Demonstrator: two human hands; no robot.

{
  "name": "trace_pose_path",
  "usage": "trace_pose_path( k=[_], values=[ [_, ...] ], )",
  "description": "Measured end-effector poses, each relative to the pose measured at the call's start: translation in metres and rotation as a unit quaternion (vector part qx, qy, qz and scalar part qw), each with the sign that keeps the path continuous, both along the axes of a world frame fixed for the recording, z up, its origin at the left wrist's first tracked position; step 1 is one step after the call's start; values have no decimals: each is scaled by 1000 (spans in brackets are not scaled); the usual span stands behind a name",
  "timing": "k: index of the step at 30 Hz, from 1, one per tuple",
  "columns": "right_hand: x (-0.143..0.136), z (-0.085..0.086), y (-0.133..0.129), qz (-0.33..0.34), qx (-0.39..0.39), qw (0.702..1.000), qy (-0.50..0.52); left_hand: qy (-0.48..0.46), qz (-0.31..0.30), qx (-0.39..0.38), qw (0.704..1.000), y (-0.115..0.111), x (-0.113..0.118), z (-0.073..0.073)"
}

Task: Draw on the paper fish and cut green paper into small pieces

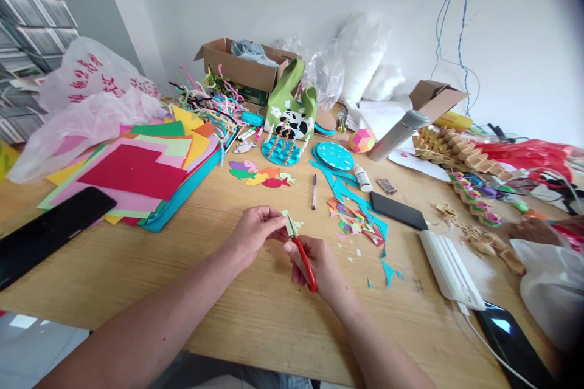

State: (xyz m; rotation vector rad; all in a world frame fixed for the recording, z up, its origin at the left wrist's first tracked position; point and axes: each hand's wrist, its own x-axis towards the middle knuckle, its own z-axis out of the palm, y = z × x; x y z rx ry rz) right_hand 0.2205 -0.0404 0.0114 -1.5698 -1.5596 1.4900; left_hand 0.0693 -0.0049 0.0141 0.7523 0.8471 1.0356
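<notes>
My left hand (259, 232) pinches a small piece of light green paper (289, 225) above the front middle of the table. Wrapped round the red handles of a pair of scissors (306, 264) is my right hand (317, 264). The scissor blades lie against the green paper, close to my left fingertips. Small green scraps (298, 225) show just behind the blades. Beyond my hands lie several colourful paper fish (262, 177), and a pen (314, 192) rests to their right.
Coloured sheets (132, 170) and a black phone (55, 228) lie left. Paper offcuts (358, 222), a power bank (449, 270) and a grey thermos (399, 135) are on the right. A green panda bag (292, 112) stands behind, near a cardboard box (223, 55). Another person's hand (531, 232) shows far right.
</notes>
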Motion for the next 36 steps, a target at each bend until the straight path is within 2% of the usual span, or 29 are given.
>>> trace_pose_path(
  k=[5,9,13,25,29,36],
  values=[
    [-5,1,-6,-19,4,1000,-1,13,-13,5,1000,-1,-1,0],
    [-2,4,-19,-43,-12,999,18,31,-56,9,998,-3,5,-1],
    [5,1,-32,-69,-12,997,32,44,-99,4,994,-6,14,-1],
    [23,-14,-50,-157,2,986,61,50,-168,-26,984,-8,45,0],
    [32,-15,-58,-197,4,978,63,50,-200,-35,978,-7,59,-1],
    [46,-11,-65,-228,-1,971,71,62,-240,-30,968,-8,79,-6]
  ],
)
